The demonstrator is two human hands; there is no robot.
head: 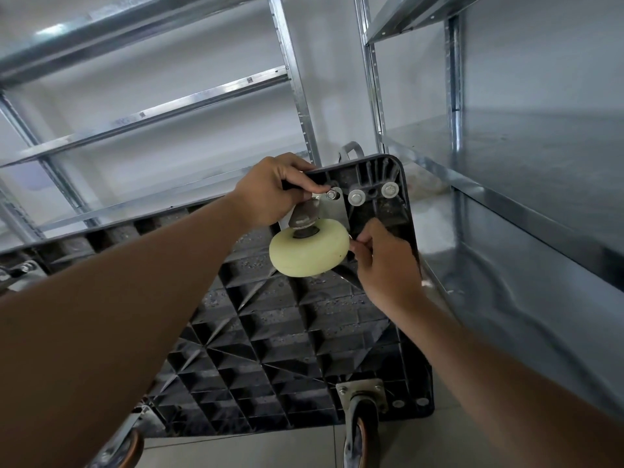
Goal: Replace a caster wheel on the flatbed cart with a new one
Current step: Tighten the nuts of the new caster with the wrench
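The black flatbed cart [287, 336] lies upside down on the floor, its ribbed underside facing me. A caster with a pale yellow wheel [309, 253] and a metal mounting plate [332, 211] sits at the cart's far corner. My left hand [270, 194] grips the cart's far edge, its thumb by a bolt [331, 194] on the plate. My right hand [385, 261] pinches something small beside the wheel's right side; what it holds is hidden. Two washered bolts [356, 197] [389, 189] stand to the right of the plate.
Metal shelving racks [506, 163] stand close on the right and behind the cart on the left. An old caster with a brown wheel [361, 420] is fixed at the cart's near right corner; another brown wheel [130, 447] shows at the lower left.
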